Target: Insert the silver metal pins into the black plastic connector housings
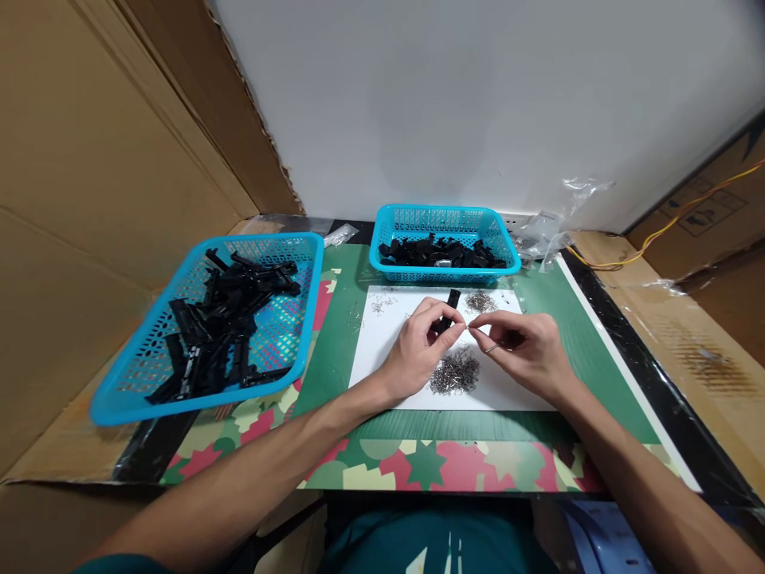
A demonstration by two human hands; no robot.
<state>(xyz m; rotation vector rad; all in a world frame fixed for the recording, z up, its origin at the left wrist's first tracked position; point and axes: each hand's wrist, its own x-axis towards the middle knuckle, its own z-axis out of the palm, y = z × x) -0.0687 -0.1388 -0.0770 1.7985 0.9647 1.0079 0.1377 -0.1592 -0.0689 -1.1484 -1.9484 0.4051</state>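
Observation:
Over a white sheet (388, 383), the pinched fingertips of my left hand (418, 347) and my right hand (529, 347) meet. What lies between the tips is too small to make out. A narrow black plastic part (454, 299) shows behind and within the curl of my left fingers; whether that hand grips it I cannot tell. Under my right fingers a thin silvery metal piece (492, 348) sticks out. Just below both hands lies a pile of small bent metal pieces (455, 373). A smaller metal pile (480, 302) sits beyond my right fingers.
At the left stands a blue basket (316, 303) of long black plastic parts. Another blue basket (445, 277) at the back holds smaller black parts. Several loose metal pieces (379, 303) lie at the sheet's far left. Clear plastic bags (541, 235) and yellow wires (651, 239) are at the back right.

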